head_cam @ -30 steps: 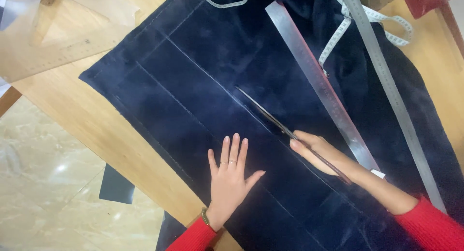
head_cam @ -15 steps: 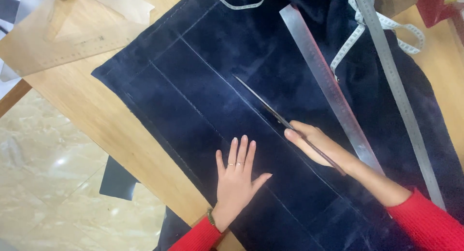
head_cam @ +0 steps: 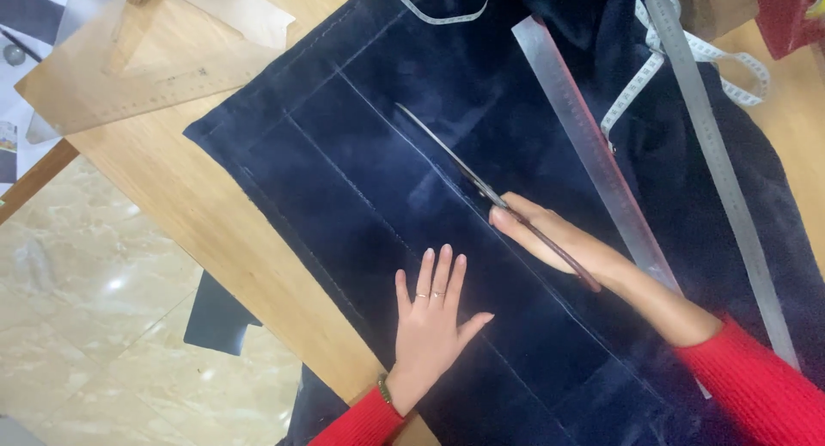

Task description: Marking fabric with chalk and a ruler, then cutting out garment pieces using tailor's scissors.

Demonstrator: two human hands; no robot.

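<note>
Left hand [head_cam: 432,321] lies flat, fingers spread, on dark blue fabric [head_cam: 361,162]; beside it, right hand [head_cam: 550,235] grips scissors [head_cam: 455,162] along a chalk line.

A dark navy velvet cloth [head_cam: 361,180] lies spread flat on the wooden worktop [head_cam: 198,214], one corner near the worktop's edge, with pale chalk lines running lengthwise across it. A pair of long scissors [head_cam: 481,188] lies low along one chalk line near the cloth's middle, its thin blades pointing toward the cloth's far end, its handles hidden.
</note>
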